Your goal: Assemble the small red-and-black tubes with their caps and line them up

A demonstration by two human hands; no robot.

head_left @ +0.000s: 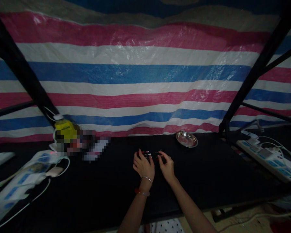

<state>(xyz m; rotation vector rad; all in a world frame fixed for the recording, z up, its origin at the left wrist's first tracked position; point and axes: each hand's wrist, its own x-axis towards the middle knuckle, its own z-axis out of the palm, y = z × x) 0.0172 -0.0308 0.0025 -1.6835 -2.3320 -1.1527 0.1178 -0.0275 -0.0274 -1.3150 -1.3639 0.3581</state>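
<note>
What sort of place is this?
Probably a makeshift indoor work spot, though the room beyond isn't visible. A striped plastic sheet hangs behind a black tabletop, dark frame bars slant at both sides, and there's a power strip at the right.

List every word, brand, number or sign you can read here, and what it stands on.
None can be read.
Yellow bottle: dark lettering-like mark, too small and blurred.
Flat item to its right: pixelated, unreadable.
Left power strip, right power strip: nothing legible.
Slim items by the left hand: too small to tell.
</note>
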